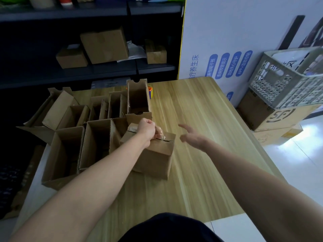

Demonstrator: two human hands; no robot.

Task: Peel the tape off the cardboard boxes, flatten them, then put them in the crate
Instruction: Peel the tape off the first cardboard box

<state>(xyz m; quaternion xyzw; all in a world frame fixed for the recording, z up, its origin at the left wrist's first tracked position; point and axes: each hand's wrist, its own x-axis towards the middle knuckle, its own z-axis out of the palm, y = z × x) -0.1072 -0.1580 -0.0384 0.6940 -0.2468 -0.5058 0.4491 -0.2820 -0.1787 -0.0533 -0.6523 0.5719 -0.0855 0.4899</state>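
A small cardboard box [153, 158] stands upright and closed on the wooden table [201, 105], right under the left hand [147, 131]. The fingers [159, 131] of that hand are curled tight over the box's top, at the seam where a glossy strip of tape [165, 136] runs. Whether they pinch the tape itself or the flap edge cannot be told. Just to the right of those fingers, apart from the box, the right hand [192, 137] hovers above the table with its fingers [184, 126] spread and straight, holding nothing. To the left of the gripping fingers, touching the small box, sits a cluster of open boxes [97, 137] with their flaps up. Beyond the fingers rises a tall box [138, 98], also open, and an orange-and-blue tape roll [150, 91] peeks out just behind it. Well to the right of the open fingers, off the table, a grey lattice crate [279, 88] rests tilted on a printed carton [269, 117]. Far beyond both hands, a dark shelf [87, 70] carries more closed boxes, and a white panel [227, 41] with blue labels stands to its right.
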